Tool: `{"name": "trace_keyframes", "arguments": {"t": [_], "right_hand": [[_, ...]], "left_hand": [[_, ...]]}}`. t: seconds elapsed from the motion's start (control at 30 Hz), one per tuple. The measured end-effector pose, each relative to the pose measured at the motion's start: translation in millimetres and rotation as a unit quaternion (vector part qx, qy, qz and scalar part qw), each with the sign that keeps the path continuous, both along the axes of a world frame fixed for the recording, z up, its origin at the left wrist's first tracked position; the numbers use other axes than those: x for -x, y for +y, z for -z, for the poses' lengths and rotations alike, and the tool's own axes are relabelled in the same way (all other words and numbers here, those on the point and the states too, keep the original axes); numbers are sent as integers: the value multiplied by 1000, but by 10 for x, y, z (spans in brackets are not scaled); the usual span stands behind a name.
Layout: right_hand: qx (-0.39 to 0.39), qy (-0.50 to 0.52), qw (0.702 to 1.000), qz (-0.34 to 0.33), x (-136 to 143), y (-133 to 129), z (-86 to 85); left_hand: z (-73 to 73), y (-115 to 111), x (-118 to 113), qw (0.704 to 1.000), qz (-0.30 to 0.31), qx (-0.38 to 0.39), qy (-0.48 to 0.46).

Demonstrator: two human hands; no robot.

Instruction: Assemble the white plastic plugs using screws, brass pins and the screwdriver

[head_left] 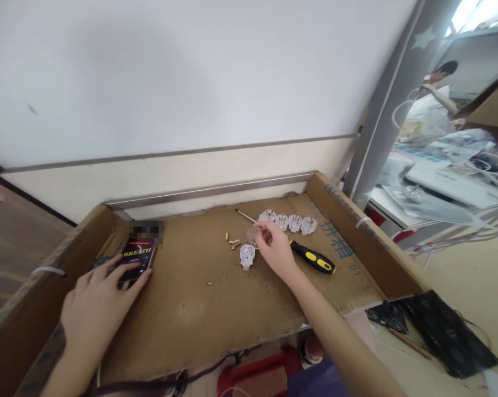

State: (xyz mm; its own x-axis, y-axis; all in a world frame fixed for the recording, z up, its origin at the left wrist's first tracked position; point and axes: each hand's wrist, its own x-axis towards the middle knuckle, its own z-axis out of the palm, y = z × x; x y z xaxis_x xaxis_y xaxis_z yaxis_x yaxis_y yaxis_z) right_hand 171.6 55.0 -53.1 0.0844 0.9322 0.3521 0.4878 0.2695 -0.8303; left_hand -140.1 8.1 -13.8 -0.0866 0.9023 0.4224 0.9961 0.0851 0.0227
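My left hand (97, 295) rests over a phone (138, 255) with a lit screen at the tray's left side. Its fingers are spread, one lies on the screen, and the thumb is along the right edge. My right hand (276, 248) is closed in a pinch at a clear plastic plug part (252, 236), partly hidden by the fingers. Just below the fingertips lies a white plug piece (247, 256). A screwdriver with a black and yellow handle (314, 258) passes beneath this hand, its shaft pointing up-left. Several small brass pins (234, 242) lie left of the fingers.
Several clear plugs with metal prongs (295, 223) stand in a row behind my right hand. Cardboard walls (356, 231) edge the tray. A single small brass piece (209, 283) lies nearer me. A grey post (387, 105) rises at right; another person is beyond it.
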Motion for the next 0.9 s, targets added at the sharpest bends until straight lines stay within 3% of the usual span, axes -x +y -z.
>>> {"name": "trace_keyframes", "arguments": {"t": [0.13,0.23,0.37,0.47,0.57,0.7,0.77,0.8,0.9], "right_hand": [[3,-32,999,7,7,3,-6],[10,-81,996,26,-6,-30,10],[15,-161,983,81,-53,-139,67],[-6,-202,973,110,-75,-212,86],[-46,-223,965,130,-61,-246,59],[-83,-227,957,163,-33,-302,15],[-95,-227,952,180,-52,-375,10],[-100,-230,950,187,-77,-426,10],[-105,-250,940,207,-233,-624,19]], "left_hand": [[-76,64,-174,998,29,-53,-35],[-92,173,-645,982,162,-60,-82],[36,304,-1479,926,368,39,-81],[126,349,-1763,899,423,70,-84],[83,368,-1527,921,375,33,-103],[-112,433,-717,988,144,-33,-35],[-187,479,-316,999,32,-9,16],[-209,493,-151,999,9,26,36],[-214,437,150,989,9,124,85]]}}
